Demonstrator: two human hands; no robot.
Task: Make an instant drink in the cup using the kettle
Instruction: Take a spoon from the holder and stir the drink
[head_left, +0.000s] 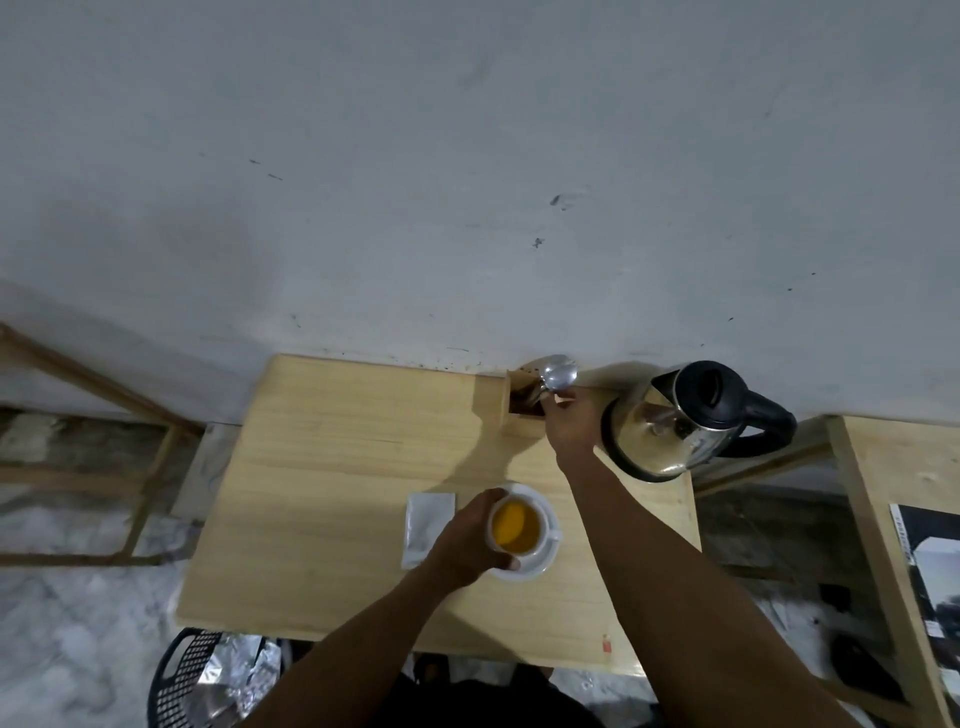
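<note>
Head view: white cup (519, 530) holds amber drink, left hand (470, 545) fingers gripping; right hand (569, 421) pinches spoon (557, 376).

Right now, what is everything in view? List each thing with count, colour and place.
table: one, light wood, centre, against the wall
cup: one, white, orange-yellow liquid inside, on the saucer
saucer: one, white, near middle of table
sachet: one, white, flat, left of the cup
kettle: one, steel with black lid and handle, far right corner
spoons: steel, count unclear, in the wooden holder
wooden holder: one, light wood, far edge
basket: one, black, on the floor, foil inside
left hand: grips the cup
right hand: at the spoons
</note>
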